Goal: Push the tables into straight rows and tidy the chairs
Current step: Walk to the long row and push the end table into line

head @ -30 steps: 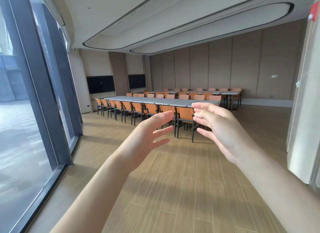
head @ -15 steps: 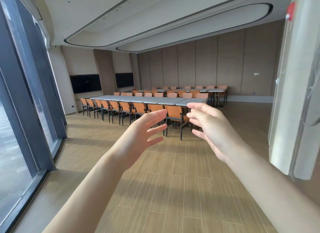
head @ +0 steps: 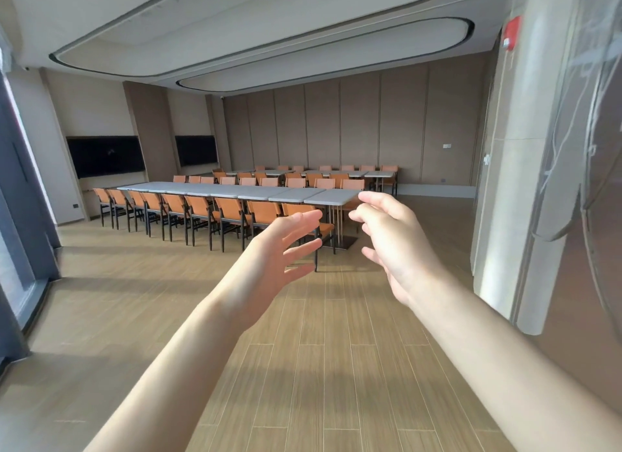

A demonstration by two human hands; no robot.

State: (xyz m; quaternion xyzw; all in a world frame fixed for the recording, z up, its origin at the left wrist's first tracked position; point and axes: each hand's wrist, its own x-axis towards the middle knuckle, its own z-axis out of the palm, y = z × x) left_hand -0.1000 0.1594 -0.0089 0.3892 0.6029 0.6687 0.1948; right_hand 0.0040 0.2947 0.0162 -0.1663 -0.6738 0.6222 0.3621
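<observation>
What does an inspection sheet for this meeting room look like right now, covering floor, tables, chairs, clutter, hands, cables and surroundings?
Surface: wood-plank floor, sunlit bands.
Job's things: near row of grey rectangular tables joined end to end; orange chairs with black legs along it; far row of grey tables behind.
Clutter: nothing seen.
Grips: left hand and right hand raised, open, holding nothing.
Cables: nothing seen.
Surroundings: two black wall screens, red wall alarm, plastic-wrapped pillar.

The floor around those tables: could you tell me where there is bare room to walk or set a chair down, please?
Bare wood floor runs from the window wall on the left to the near row of chairs. More lies open right of the table end, up to the column. Between the two table rows chairs stand packed. Left hand and right hand hold nothing.
</observation>
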